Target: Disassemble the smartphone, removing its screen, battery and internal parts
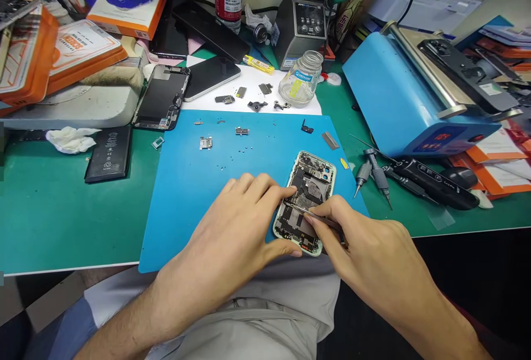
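An opened smartphone (305, 199) with its inner parts showing lies near the front edge of a blue mat (186, 194). My left hand (244, 216) grips the phone's left side, thumb at the lower edge and forefinger at the upper left. Between the thumb and fingers of my right hand (352, 233) is a pair of tweezers (323, 219), its tips down inside the phone at the left. Whether the tips hold anything is too small to tell. Beyond the phone, several tiny screws (243, 150), a metal bracket (242, 131) and a small silver part (206, 142) lie on the mat.
A battery (108, 155) and a detached screen (161, 97) lie at the left. A glass jar (301, 78) stands behind the mat. Screwdrivers (377, 175) and a black pen-like tool (435, 183) lie right, before a blue machine (398, 94). Orange boxes (83, 53) pile up left.
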The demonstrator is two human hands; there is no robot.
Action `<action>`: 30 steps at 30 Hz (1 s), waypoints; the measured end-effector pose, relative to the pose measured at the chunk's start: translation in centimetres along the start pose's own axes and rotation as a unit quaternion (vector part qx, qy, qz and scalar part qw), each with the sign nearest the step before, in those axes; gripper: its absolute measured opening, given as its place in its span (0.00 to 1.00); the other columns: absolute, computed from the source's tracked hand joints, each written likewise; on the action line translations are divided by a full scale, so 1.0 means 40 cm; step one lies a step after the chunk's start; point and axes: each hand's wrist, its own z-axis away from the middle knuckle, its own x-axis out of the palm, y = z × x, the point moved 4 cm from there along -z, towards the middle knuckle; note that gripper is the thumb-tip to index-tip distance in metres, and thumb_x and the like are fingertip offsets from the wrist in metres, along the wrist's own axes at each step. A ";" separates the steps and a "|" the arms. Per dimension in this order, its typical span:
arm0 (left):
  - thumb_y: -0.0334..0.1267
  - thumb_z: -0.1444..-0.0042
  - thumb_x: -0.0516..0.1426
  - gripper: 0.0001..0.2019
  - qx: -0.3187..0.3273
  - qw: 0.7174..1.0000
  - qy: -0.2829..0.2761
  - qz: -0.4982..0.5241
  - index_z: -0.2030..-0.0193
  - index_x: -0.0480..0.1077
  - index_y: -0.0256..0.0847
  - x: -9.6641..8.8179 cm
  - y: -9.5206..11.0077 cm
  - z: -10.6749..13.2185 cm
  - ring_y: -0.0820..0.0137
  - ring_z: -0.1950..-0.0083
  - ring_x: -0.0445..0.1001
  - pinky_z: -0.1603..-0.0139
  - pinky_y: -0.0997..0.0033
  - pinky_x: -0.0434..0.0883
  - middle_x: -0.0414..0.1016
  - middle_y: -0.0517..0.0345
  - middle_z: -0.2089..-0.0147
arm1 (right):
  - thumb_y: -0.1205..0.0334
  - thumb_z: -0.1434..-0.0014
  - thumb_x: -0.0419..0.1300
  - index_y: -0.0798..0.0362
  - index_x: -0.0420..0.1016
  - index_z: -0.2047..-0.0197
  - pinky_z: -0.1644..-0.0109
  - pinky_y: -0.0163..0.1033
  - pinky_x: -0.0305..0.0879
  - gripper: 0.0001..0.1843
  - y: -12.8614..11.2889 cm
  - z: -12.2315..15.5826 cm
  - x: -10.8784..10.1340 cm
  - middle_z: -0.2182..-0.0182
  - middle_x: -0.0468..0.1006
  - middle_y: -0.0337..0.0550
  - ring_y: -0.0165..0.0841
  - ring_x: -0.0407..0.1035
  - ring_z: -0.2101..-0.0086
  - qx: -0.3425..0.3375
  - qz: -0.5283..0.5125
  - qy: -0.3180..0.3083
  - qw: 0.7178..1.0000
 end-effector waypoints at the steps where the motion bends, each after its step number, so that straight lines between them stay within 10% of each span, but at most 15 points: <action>1: 0.56 0.40 0.74 0.38 0.000 1.000 0.002 0.001 0.30 0.67 0.45 0.000 0.000 0.000 0.56 0.45 0.73 0.47 0.55 0.68 0.77 0.57 0.41 | 0.59 0.20 0.54 0.48 0.72 0.57 0.77 0.40 0.54 0.11 0.001 0.000 0.001 0.71 0.86 0.32 0.29 0.70 0.83 0.000 -0.007 -0.002 1.000; 9: 0.57 0.41 0.74 0.39 -0.003 1.000 0.001 0.003 0.29 0.67 0.46 -0.001 0.005 0.002 0.57 0.46 0.71 0.48 0.57 0.67 0.76 0.58 0.41 | 0.58 0.20 0.58 0.48 0.73 0.55 0.74 0.36 0.59 0.08 0.032 0.012 0.010 0.71 0.85 0.31 0.29 0.79 0.77 0.076 -0.112 0.015 0.991; 30: 0.55 0.39 0.73 0.38 0.005 1.000 0.010 -0.009 0.29 0.66 0.45 -0.006 0.007 0.000 0.58 0.45 0.71 0.48 0.57 0.66 0.76 0.59 0.42 | 0.61 0.22 0.58 0.50 0.77 0.57 0.75 0.38 0.54 0.09 0.024 -0.006 0.005 0.73 0.84 0.28 0.24 0.68 0.83 0.006 -0.061 0.008 0.998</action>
